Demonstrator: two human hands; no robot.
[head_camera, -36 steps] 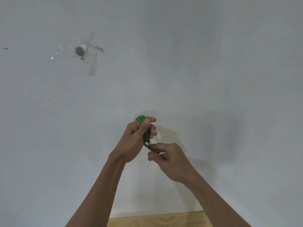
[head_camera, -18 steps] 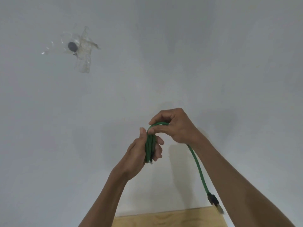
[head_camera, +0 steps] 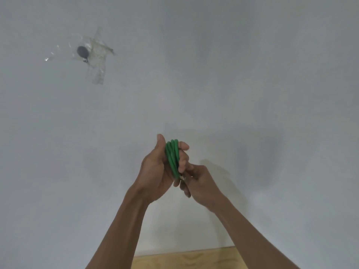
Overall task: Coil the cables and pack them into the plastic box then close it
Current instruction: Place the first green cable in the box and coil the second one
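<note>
A green cable [head_camera: 172, 156] is wound in several loops around the fingers of my left hand [head_camera: 159, 171], which is raised in front of a pale grey wall and closed on the coil. My right hand [head_camera: 200, 183] sits just below and to the right of it, fingers pinched at the coil's lower end. The cable's loose end and its plug are hidden behind the hands. No plastic box is in view.
A dark round object [head_camera: 83, 51] is taped to the wall [head_camera: 252, 74] at the upper left with clear tape. A strip of light wooden surface [head_camera: 184, 259] shows at the bottom edge between my forearms.
My right hand has come down from the top of the coil to its lower end. The hanging length of cable with the plug is no longer visible. The view has shifted slightly.
</note>
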